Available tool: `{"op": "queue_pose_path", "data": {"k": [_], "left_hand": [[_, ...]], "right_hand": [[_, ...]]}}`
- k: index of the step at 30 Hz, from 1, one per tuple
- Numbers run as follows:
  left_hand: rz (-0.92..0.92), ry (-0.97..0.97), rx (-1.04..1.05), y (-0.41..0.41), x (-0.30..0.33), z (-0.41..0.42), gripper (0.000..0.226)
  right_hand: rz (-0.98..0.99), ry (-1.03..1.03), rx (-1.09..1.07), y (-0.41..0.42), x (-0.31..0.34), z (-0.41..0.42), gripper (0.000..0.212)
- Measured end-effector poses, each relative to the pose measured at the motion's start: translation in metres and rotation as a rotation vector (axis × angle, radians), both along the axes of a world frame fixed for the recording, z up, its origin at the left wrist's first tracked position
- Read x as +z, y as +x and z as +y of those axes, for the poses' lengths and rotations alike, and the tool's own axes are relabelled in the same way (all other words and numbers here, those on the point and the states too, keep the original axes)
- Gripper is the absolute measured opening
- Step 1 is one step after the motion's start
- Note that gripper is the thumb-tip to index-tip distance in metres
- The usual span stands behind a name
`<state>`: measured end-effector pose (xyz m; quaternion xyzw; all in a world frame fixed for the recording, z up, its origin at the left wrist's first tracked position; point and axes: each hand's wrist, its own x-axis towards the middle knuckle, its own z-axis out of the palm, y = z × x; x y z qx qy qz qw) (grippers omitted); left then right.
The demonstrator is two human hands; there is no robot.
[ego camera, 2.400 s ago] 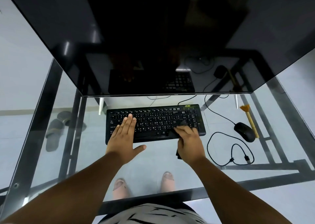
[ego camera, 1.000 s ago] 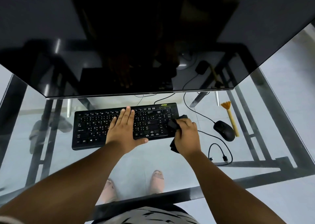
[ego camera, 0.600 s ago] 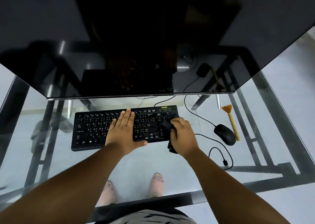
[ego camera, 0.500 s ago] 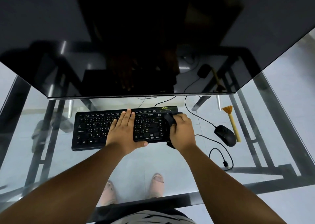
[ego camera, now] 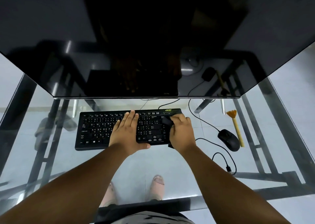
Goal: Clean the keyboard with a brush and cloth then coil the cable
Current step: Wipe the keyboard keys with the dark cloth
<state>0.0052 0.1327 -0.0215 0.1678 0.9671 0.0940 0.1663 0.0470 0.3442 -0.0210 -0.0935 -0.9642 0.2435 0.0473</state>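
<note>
The keyboard [ego camera: 129, 129] lies on the glass desk [ego camera: 170, 164], just in front of the monitor [ego camera: 153, 44]. It looks a stiff, fairly light slab, so it could skate on the smooth glass; the safest way to steady it is flat pressure from above, or a grip on its plain front edge rather than the keys. It is black and full-width, with pale legends and a green logo at its far right corner.

The left hand [ego camera: 127, 132] rests flat across the keyboard's middle, fingers straight and together, thumb along the near edge — it holds nothing. The right hand [ego camera: 180, 131] is curled around a dark cloth [ego camera: 167, 121], pressed to the keyboard's right end. The cloth appears soft and limp, best kept bunched in the fingers.

Right of the keyboard lie a black mouse [ego camera: 228, 139] and, just beyond it, a yellow brush [ego camera: 236, 126], untouched. A thin cable [ego camera: 225, 157] loops loosely near the keyboard's right front corner — floppy, not yet coiled.
</note>
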Motion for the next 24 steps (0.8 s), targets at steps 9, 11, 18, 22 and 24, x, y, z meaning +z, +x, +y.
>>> {"op": "queue_pose_path", "data": {"k": [9,11,18,22,24], "left_hand": [[-0.002,0.006,-0.013,-0.003,0.002,-0.003,0.133],[0.001,-0.032,-0.035,-0.005,0.003,-0.006,0.136],[-0.017,-0.105,-0.029,-0.012,0.003,-0.007,0.144],[-0.018,-0.119,-0.035,-0.013,0.003,-0.008,0.143],[-0.032,-0.123,-0.042,-0.013,0.004,-0.007,0.143]], "right_hand": [[0.0,-0.022,0.022,-0.006,0.0,-0.001,0.04],[-0.006,0.022,-0.165,-0.013,-0.001,0.01,0.038],[-0.089,0.047,-0.011,-0.043,0.01,-0.01,0.043],[-0.059,0.047,0.14,-0.029,0.007,-0.006,0.043],[-0.051,0.064,0.073,-0.022,0.007,0.009,0.042]]}}
